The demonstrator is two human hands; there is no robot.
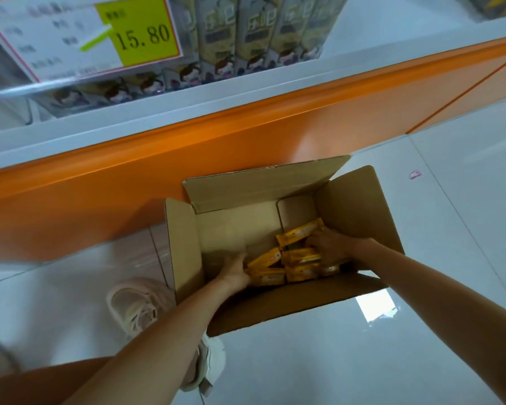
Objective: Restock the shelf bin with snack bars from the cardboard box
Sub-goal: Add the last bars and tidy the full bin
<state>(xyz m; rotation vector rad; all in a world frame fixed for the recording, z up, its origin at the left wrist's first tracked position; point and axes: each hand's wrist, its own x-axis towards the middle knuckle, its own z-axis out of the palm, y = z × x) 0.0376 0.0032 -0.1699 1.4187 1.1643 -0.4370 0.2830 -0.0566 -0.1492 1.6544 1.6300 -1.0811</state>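
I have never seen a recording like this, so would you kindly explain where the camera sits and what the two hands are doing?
No machine here: a person wears one wide-angle camera on the head, looking down at their own bare arms. An open cardboard box stands on the white tiled floor beside the orange base of a shop shelf. Yellow snack bars lie in the box's bottom. The left hand touches the pile's side; the right hand lies over several bars. Whether either grips firmly is unclear. Above, the shelf carries cartons and a yellow price tag.
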